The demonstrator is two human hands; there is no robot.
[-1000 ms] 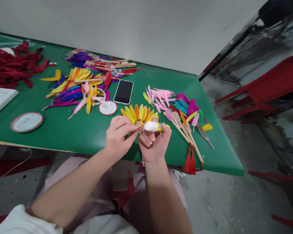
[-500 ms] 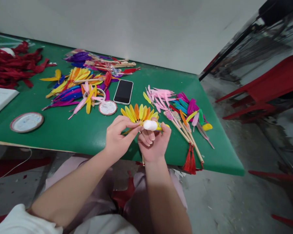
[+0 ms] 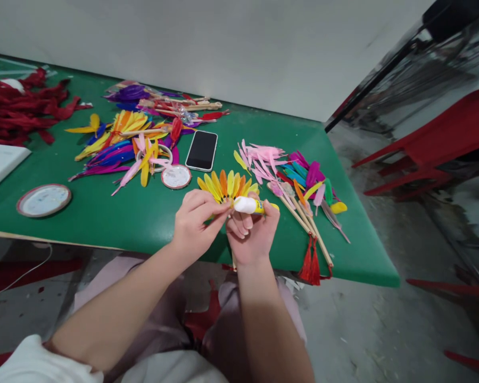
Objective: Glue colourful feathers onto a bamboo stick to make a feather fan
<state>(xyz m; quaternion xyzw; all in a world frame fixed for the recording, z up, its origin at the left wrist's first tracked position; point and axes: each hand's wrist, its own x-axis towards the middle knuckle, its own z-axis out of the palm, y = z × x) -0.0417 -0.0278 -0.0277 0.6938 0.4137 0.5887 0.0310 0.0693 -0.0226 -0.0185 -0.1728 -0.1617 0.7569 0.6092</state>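
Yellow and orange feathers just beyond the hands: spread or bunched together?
Spread: the yellow and orange feathers fan out in an arc, tips apart.

The glue tube's [image 3: 259, 207] small print is too blurred to read.

Green table [image 3: 367, 255], yellow-and-orange feather fan [image 3: 231, 182], crimson cloth strips [image 3: 11, 114], bright red chair [image 3: 443, 135]

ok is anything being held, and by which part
The right hand holds the tube by its yellow body. The left hand pinches at the base of the feather fan; exactly what is unclear.
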